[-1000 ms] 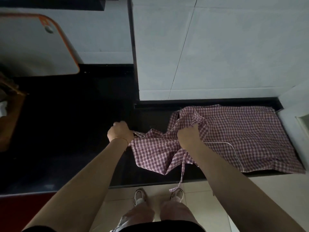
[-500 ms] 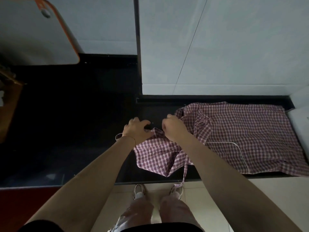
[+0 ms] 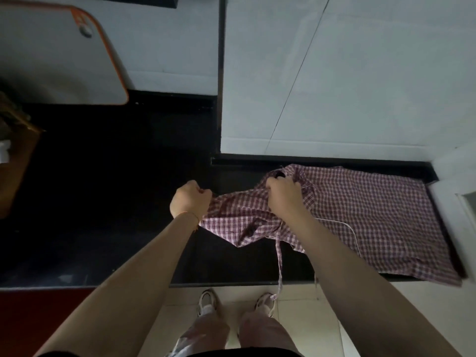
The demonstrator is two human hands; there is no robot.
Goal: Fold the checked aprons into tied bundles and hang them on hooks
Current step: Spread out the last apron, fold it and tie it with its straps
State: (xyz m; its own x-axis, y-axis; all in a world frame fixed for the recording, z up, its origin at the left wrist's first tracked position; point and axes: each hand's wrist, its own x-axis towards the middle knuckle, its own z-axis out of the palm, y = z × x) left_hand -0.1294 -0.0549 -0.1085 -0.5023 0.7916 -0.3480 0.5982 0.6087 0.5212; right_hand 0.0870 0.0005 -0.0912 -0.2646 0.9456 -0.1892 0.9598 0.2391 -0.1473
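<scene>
Both fists closed on cloth: left hand (image 3: pixel 190 202) gripping the near edge of the checked apron (image 3: pixel 360 215), right hand (image 3: pixel 283 193) pinching a gathered fold, probably to stretch it flat. Spread on the dark counter (image 3: pixel 103 202), strap (image 3: pixel 279 264) hanging over the front.

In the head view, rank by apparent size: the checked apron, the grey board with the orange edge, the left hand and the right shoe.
1. Checked apron
2. Grey board, partly cut off
3. Left hand
4. Right shoe, farther away, partly hidden
</scene>
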